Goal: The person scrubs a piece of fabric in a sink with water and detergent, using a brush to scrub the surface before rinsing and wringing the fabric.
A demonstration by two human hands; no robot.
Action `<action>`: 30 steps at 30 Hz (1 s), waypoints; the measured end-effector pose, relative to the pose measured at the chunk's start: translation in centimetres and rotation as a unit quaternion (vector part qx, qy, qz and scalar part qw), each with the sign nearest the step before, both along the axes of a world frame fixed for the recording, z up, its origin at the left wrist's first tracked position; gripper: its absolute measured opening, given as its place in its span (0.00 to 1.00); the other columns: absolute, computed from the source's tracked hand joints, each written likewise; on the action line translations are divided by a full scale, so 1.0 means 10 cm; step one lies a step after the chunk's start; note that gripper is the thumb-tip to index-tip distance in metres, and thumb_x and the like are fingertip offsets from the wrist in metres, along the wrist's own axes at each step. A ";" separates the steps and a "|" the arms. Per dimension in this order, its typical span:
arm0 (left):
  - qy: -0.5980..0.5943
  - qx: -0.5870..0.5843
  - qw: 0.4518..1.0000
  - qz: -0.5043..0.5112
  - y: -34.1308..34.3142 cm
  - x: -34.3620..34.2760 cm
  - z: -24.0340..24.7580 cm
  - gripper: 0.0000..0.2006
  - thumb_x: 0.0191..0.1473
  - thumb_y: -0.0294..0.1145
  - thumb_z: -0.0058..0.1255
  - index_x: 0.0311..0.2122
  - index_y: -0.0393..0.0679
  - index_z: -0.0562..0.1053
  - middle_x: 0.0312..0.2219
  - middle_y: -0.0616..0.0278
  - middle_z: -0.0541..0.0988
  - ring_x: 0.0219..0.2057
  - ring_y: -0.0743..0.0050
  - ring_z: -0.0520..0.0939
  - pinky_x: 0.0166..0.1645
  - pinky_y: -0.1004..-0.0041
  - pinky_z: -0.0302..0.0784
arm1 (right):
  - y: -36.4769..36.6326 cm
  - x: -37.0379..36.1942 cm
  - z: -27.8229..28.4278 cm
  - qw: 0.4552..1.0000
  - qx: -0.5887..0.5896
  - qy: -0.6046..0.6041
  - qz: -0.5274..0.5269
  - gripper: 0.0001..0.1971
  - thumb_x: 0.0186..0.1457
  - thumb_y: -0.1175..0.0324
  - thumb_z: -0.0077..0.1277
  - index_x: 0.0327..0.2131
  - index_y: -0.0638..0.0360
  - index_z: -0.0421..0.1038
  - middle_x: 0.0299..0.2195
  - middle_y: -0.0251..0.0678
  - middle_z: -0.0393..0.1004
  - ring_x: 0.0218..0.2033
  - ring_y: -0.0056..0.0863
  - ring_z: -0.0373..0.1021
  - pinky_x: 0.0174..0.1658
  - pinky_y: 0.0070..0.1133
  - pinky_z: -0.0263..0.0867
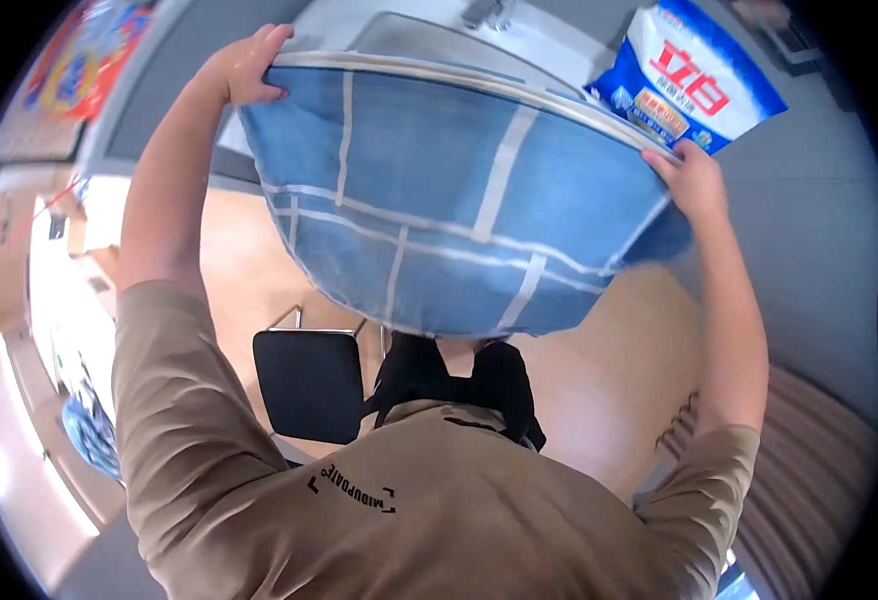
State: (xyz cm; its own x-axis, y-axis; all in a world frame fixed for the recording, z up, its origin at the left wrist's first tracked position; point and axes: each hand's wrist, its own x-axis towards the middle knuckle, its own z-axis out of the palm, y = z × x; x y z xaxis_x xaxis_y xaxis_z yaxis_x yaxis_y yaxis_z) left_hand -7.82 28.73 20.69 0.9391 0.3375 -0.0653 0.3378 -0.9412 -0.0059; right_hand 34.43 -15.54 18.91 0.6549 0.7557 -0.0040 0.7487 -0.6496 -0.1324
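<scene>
A blue cloth (419, 200) with white and grey check lines hangs spread out before me, its top edge stretched between both hands. My left hand (250, 68) pinches its upper left corner with the fingertips. At the upper right, my right hand (692, 178) grips the other end of that edge, close under a blue and white detergent bag (694, 75). The cloth's lower part hangs down in front of my legs and covers part of the floor. Its lower right side is slightly blurred.
Behind the cloth is a white sink (549, 45) with a metal faucet (487, 12). A black-seated chair (309, 385) stands on the pale floor to the left of my legs. A brown pleated curtain (809, 470) hangs at the right. Colourful packaging (94, 60) lies at the far upper left.
</scene>
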 end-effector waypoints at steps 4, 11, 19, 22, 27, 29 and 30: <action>0.029 -0.069 0.997 0.015 0.35 0.41 -1.24 0.42 0.40 0.36 0.65 0.60 0.43 0.57 0.51 0.49 0.69 0.49 0.45 0.77 0.50 0.57 0.75 | 0.31 -0.06 -0.80 0.992 -0.097 -0.036 -0.076 0.31 0.50 0.39 0.59 0.43 0.59 0.75 0.37 0.49 0.79 0.41 0.46 0.76 0.41 0.36 0.72; -0.069 0.098 0.993 0.007 0.38 0.53 -1.82 0.29 0.46 0.40 0.60 0.53 0.40 0.67 0.51 0.45 0.72 0.55 0.41 0.70 0.58 0.52 0.66 | 0.26 -0.28 -1.08 0.974 -0.039 -0.219 0.054 0.23 0.51 0.57 0.63 0.49 0.52 0.71 0.54 0.43 0.72 0.54 0.47 0.68 0.52 0.41 0.66; -0.137 -0.129 0.982 0.030 -1.76 -0.12 -1.89 0.42 0.54 0.50 0.54 0.65 0.31 0.55 0.65 0.34 0.53 0.67 0.33 0.52 0.68 0.45 0.46 | -0.03 -2.49 -1.40 0.989 0.001 0.091 0.114 0.44 0.55 0.45 0.54 0.67 0.59 0.50 0.69 0.45 0.50 0.70 0.47 0.46 0.69 0.43 0.44; -0.085 -0.113 0.989 0.045 -1.82 -0.22 -2.01 0.45 0.56 0.55 0.50 0.66 0.29 0.51 0.67 0.33 0.49 0.68 0.32 0.48 0.69 0.44 0.43 | -0.31 -2.42 -1.61 0.985 -0.092 0.067 0.129 0.44 0.55 0.44 0.53 0.67 0.59 0.50 0.69 0.41 0.50 0.70 0.43 0.47 0.69 0.41 0.43; -0.101 -0.102 0.989 0.040 -1.82 -0.19 -2.03 0.44 0.56 0.55 0.49 0.65 0.28 0.53 0.67 0.33 0.50 0.68 0.32 0.50 0.69 0.44 0.43 | -0.68 -2.30 -1.73 0.994 -0.112 0.013 0.007 0.45 0.58 0.39 0.46 0.69 0.58 0.46 0.71 0.40 0.44 0.72 0.39 0.42 0.70 0.40 0.38; -0.098 -0.096 0.989 0.046 -1.83 -0.20 -2.04 0.44 0.55 0.55 0.49 0.66 0.29 0.53 0.67 0.34 0.50 0.68 0.34 0.49 0.69 0.45 0.42 | -0.67 -2.36 -1.73 0.994 -0.104 0.016 0.005 0.45 0.58 0.39 0.45 0.69 0.59 0.45 0.71 0.41 0.43 0.72 0.38 0.41 0.71 0.40 0.38; -0.084 -0.093 0.990 0.059 -1.84 -0.21 -2.05 0.45 0.55 0.55 0.50 0.66 0.29 0.53 0.67 0.36 0.50 0.69 0.35 0.48 0.70 0.46 0.41 | -0.64 -2.37 -1.66 0.994 -0.101 0.030 0.009 0.45 0.59 0.39 0.45 0.69 0.60 0.44 0.71 0.41 0.43 0.72 0.38 0.40 0.71 0.39 0.38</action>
State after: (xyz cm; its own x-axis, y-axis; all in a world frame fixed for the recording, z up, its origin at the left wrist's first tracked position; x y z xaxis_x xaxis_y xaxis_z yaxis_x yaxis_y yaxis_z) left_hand -9.95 10.38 0.20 0.8965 0.4426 0.0178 0.4273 -0.8747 0.2289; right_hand 10.76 -21.96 2.33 0.6355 0.7471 -0.1949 0.7550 -0.6541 -0.0458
